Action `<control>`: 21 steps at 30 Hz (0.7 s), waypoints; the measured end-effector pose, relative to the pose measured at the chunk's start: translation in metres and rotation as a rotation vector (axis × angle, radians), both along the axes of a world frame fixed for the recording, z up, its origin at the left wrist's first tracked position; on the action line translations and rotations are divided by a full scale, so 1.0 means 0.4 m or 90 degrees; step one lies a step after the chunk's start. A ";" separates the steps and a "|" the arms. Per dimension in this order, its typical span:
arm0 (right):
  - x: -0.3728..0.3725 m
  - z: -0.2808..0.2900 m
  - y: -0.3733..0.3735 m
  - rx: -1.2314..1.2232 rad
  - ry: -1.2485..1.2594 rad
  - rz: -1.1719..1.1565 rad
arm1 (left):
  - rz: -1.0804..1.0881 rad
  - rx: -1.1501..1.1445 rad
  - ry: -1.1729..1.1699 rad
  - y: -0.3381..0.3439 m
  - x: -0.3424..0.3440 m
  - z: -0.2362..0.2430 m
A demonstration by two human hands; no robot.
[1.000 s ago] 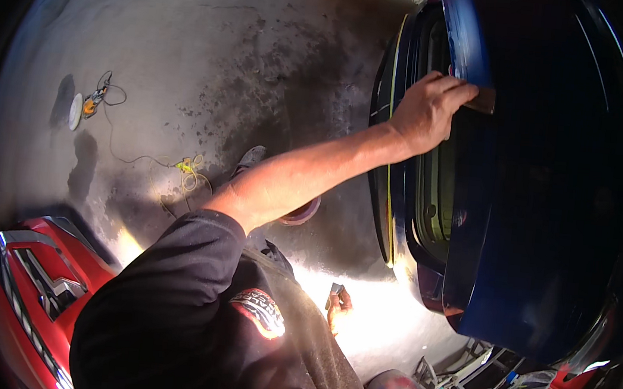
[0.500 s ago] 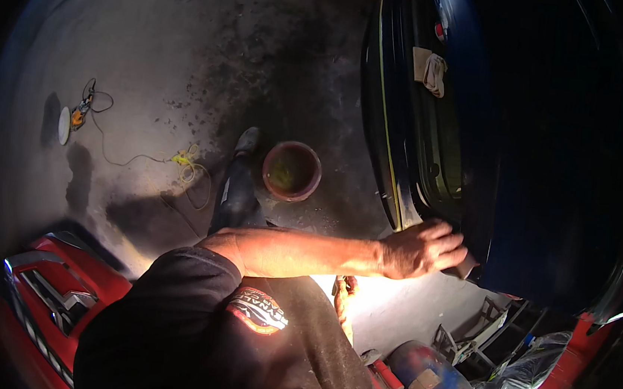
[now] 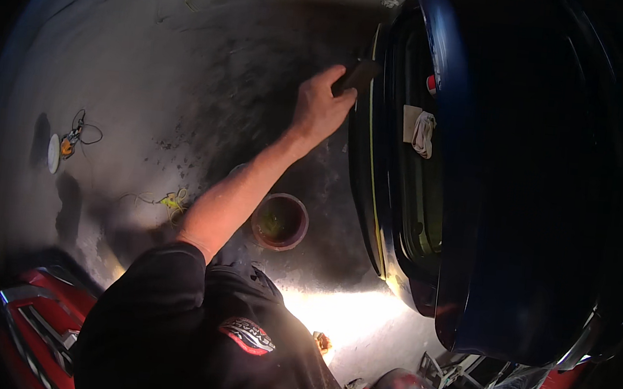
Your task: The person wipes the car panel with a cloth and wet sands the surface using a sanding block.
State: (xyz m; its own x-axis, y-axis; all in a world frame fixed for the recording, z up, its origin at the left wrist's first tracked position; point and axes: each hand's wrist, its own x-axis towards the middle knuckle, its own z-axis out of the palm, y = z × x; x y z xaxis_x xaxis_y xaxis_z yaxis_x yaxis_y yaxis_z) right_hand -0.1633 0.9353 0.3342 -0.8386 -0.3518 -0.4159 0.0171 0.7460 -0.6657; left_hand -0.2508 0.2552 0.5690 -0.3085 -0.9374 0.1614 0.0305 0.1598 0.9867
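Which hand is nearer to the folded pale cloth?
Left. The left hand is left of the cloth in the picture; the right hand is farther off, well below it.

Stained grey floor (image 3: 137, 58), bright patch of light (image 3: 352, 318)

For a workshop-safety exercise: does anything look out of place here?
Yes: an orange tool with a white disc and a tangled yellow cord lie on the floor, left of the dark car; loose underfoot, they could perhaps trip someone.
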 end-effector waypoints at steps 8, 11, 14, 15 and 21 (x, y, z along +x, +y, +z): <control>0.021 0.072 -0.281 0.048 0.021 -0.030 | 0.044 -0.122 -0.013 -0.430 -0.117 -0.006; 0.027 0.104 -0.367 0.053 0.035 -0.029 | 0.009 -0.087 -0.004 -0.534 -0.184 0.016; 0.044 0.126 -0.418 0.096 0.058 -0.016 | 0.010 -0.099 -0.001 -0.624 -0.259 0.029; 0.048 0.128 -0.428 0.203 0.082 0.022 | 0.084 -0.177 -0.010 -0.661 -0.282 0.039; 0.071 0.090 -0.438 0.103 0.092 0.038 | 0.060 -0.360 0.144 -0.835 -0.512 0.127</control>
